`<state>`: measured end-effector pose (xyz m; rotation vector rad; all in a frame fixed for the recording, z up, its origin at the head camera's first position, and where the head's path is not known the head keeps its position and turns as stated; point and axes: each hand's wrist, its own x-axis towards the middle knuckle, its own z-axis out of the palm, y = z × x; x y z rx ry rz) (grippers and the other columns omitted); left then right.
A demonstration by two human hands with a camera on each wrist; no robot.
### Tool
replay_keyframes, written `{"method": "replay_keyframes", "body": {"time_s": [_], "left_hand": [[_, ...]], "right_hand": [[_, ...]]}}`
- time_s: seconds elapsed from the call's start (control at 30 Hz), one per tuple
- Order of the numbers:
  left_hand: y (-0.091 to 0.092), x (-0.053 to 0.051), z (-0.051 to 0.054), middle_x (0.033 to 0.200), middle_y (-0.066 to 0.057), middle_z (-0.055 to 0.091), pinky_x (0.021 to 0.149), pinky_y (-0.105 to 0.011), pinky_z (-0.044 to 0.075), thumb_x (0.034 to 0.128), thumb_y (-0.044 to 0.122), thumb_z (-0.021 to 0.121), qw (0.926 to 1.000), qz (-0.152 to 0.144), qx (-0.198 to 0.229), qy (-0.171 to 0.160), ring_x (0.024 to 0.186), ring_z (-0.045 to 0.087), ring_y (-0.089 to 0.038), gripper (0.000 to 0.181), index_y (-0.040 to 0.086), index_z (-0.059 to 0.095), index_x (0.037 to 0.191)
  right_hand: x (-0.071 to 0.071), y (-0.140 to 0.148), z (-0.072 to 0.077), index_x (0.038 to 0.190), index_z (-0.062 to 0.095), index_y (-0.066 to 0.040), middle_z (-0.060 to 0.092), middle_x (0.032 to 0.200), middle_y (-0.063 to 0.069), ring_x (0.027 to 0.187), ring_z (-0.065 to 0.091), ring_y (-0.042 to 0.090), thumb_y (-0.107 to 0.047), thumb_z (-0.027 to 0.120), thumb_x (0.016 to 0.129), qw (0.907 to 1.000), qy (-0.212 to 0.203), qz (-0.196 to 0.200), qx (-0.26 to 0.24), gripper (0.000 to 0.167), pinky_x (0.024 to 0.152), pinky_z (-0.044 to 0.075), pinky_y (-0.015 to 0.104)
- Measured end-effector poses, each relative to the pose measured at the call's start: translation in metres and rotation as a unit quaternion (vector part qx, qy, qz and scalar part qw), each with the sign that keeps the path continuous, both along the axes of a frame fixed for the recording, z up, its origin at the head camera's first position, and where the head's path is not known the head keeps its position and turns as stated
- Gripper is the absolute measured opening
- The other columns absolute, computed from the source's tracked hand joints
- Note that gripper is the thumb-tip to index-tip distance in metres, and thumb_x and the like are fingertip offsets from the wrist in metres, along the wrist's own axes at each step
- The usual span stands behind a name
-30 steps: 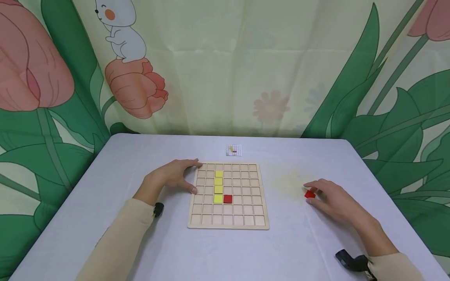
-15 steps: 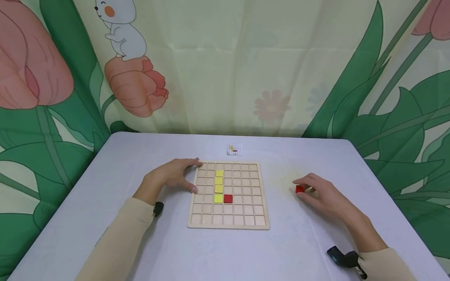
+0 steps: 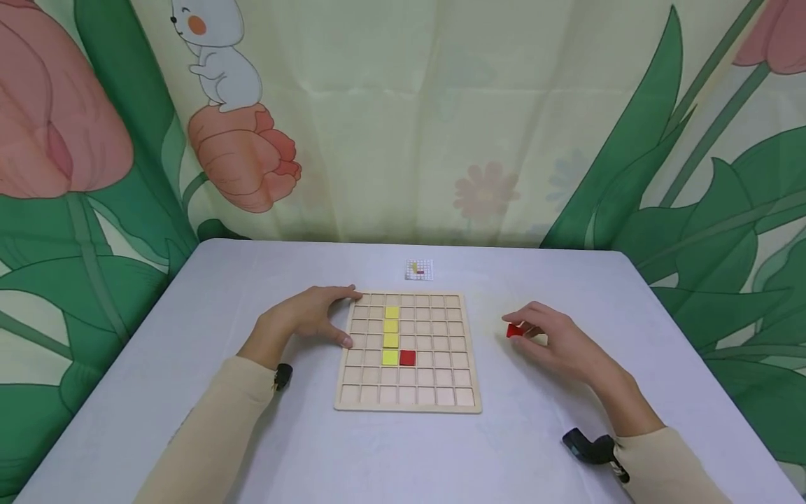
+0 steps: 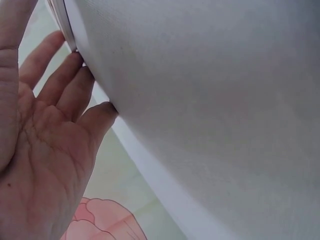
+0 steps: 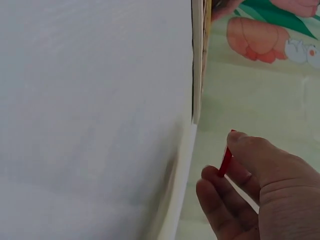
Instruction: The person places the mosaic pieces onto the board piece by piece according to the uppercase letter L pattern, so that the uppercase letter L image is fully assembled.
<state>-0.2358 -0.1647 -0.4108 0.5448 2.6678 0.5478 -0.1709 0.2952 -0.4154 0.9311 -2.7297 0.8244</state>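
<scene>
A wooden grid board lies on the table. A column of several yellow tiles fills cells left of its middle, with one red tile directly right of the lowest yellow one. My left hand is spread at the board's left edge, thumb and fingertips touching the rim; its palm shows in the left wrist view. Right of the board, my right hand pinches another red tile between thumb and fingers. The right wrist view shows this thin tile edge-on, apart from the board.
Behind the board lies a small card printed with a grid and yellow and red marks. A white cloth covers the table. A printed curtain with flowers and leaves hangs behind and at both sides.
My right hand has moved left and slightly away from me, carrying the pinched red tile closer to the board. My left hand and the tiles on the board have stayed put.
</scene>
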Motion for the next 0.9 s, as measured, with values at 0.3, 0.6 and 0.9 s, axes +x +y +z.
{"method": "replay_keyframes", "body": {"time_s": [0.3, 0.6, 0.9], "left_hand": [[0.001, -0.002, -0.001, 0.168, 0.001, 0.031, 0.123, -0.052, 0.031, 0.0678, 0.054, 0.093, 1.0, -0.005, -0.001, -0.002, 0.154, 0.03, -0.029, 0.102, 0.03, 0.046, 0.155], [0.001, 0.002, 0.002, 0.169, 0.0, 0.029, 0.123, -0.053, 0.03, 0.0681, 0.053, 0.093, 0.9999, 0.003, 0.001, -0.011, 0.155, 0.028, -0.03, 0.102, 0.029, 0.046, 0.155], [-0.001, 0.001, 0.002, 0.168, 0.001, 0.032, 0.123, -0.053, 0.031, 0.068, 0.051, 0.094, 0.9999, 0.003, 0.008, -0.008, 0.154, 0.03, -0.03, 0.101, 0.029, 0.047, 0.155]], "right_hand": [[-0.007, -0.017, 0.01, 0.129, 0.068, -0.01, 0.071, 0.109, -0.004, 0.092, 0.069, 0.01, 0.0, 0.077, 0.088, 0.9996, -0.002, 0.027, -0.006, 0.043, 0.082, 0.063, 0.038], [-0.013, -0.036, 0.017, 0.129, 0.068, -0.013, 0.071, 0.107, -0.008, 0.099, 0.068, 0.012, -0.006, 0.078, 0.091, 0.9988, 0.004, 0.047, -0.008, 0.039, 0.082, 0.061, 0.036], [-0.013, -0.065, 0.018, 0.129, 0.068, -0.016, 0.072, 0.112, -0.005, 0.103, 0.068, 0.013, -0.009, 0.077, 0.092, 0.9966, -0.02, 0.075, -0.028, 0.038, 0.084, 0.06, 0.042]]}}
